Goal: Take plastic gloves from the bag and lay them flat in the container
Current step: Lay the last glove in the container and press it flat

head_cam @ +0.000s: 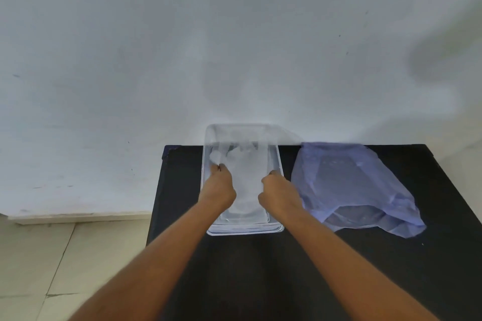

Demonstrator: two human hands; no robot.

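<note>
A clear plastic container stands on the black table, its long side running away from me. A thin translucent plastic glove is spread inside it, fingers pointing to the far end. My left hand pinches the glove's left edge over the container. My right hand pinches its right edge. To the right of the container lies the bluish translucent bag, slumped flat with its mouth toward me; what it holds is too faint to tell.
The table stands against a white wall. Its left edge drops to a tiled floor. The bag's corner reaches near the table's right side.
</note>
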